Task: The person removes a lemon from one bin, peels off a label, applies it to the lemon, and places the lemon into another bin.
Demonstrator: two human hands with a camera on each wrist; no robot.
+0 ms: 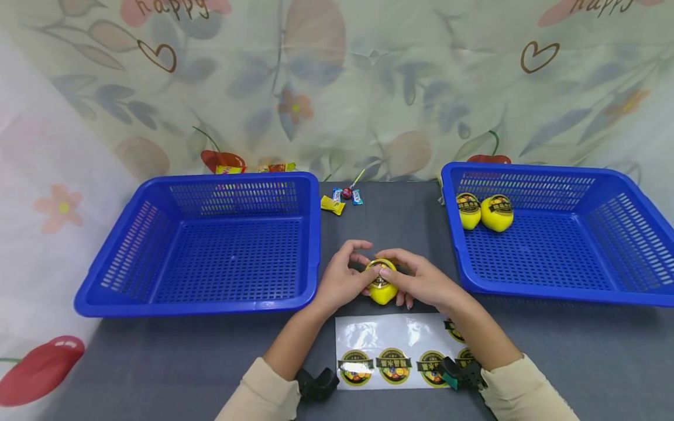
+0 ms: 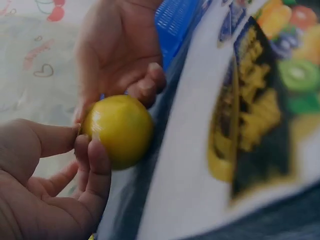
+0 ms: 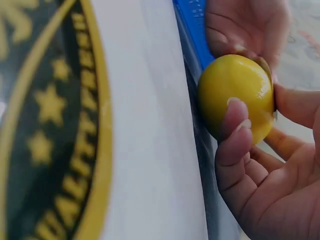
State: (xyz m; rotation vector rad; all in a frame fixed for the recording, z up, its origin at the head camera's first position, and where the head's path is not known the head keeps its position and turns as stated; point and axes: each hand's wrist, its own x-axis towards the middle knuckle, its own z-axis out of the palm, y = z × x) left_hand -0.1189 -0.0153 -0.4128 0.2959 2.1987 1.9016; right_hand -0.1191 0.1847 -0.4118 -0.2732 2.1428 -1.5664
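A staged sorting and labelling bench rather than a home: a grey-covered table backed by a flower-printed cloth backdrop, two matching blue plastic baskets near its left and right edges, and a sticker sheet at its front edge.

- Glossy yellow plastic lemon, gripped between both hands, bears a round black-and-gold sticker.
- White glossy sticker sheet just below the grip carries round yellow-rimmed labels with black banners and multicoloured fruit.
- Blue perforated plastic baskets sit left and right of the grip.
- Grey tabletop beneath.
- Pale floral backdrop cloth with hearts beyond.
- Cream sleeves.
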